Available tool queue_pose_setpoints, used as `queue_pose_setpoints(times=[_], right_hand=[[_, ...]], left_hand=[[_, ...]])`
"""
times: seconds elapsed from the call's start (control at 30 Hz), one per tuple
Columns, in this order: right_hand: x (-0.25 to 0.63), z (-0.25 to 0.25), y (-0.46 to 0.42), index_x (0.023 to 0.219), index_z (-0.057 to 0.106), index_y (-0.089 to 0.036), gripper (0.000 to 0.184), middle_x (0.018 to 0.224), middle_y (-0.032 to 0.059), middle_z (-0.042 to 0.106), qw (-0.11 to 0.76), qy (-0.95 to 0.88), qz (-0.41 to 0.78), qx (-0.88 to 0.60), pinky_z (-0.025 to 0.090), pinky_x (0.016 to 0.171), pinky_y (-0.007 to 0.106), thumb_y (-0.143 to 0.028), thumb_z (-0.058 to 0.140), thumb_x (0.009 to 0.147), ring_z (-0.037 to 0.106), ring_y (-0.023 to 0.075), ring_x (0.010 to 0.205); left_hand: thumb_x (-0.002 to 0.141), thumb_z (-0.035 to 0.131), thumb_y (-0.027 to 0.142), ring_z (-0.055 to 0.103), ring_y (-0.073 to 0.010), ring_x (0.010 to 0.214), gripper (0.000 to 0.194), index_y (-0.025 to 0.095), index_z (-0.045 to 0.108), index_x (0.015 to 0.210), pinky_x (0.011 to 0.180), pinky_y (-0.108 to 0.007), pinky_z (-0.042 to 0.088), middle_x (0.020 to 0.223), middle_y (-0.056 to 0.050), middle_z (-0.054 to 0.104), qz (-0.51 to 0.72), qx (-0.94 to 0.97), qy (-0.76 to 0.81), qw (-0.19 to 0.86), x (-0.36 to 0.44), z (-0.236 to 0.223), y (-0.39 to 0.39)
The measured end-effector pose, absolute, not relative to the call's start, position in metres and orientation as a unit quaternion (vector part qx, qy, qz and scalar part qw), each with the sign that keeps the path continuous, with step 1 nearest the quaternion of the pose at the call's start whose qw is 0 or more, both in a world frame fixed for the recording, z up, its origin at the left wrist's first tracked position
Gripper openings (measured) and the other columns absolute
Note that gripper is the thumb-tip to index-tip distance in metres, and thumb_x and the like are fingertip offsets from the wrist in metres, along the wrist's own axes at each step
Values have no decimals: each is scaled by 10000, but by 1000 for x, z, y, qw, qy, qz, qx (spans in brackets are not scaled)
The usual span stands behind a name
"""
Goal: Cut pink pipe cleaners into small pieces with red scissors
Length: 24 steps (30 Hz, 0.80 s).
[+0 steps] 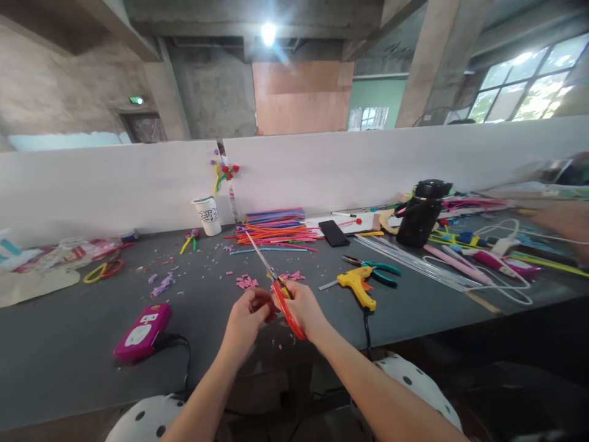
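At table (83, 325), hands (304, 307) with scissors (291, 316), cup (208, 216), thermos (419, 218), contents hidden

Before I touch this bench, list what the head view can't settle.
Left grip: head view, its own fingers hide whatever it may pinch.
Red-handled scissors: head view, right grip covers part of the handles.
Printed white cup: head view, lettering too small to read.
Glue-gun cord: head view, far end hidden beneath the table.
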State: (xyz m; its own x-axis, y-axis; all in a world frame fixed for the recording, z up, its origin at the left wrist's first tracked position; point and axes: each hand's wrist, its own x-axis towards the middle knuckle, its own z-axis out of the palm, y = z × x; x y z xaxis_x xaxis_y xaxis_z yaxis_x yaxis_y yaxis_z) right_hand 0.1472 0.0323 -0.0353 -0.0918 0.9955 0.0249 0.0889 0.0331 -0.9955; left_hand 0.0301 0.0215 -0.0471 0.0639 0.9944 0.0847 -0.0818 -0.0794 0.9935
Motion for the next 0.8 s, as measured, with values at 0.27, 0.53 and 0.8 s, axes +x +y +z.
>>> queue_pose_setpoints(times=[0.27,0.53,0.8], right_hand=[[152,-38,34,593,484,-176,24,445,-83,416,454,-578,441,-515,293,370,169,-183,492,571,381,69,398],[153,-40,35,613,514,-170,41,471,-68,449,435,-617,377,-537,318,411,170,-184,478,599,425,84,443],[169,-44,34,608,543,-202,179,482,-52,462,404,-683,240,-559,266,444,201,-373,547,659,411,104,474]], left_hand=[[622,603,173,501,-95,466,57,131,619,658,479,-208,384,537,11,600,512,516,453,515,33,-50,21],[596,610,149,475,-80,457,64,132,636,653,474,-195,371,526,22,583,529,512,444,510,36,-52,22],[597,624,148,522,-97,483,61,137,606,654,507,-208,394,545,6,613,576,456,454,504,27,-48,26]])
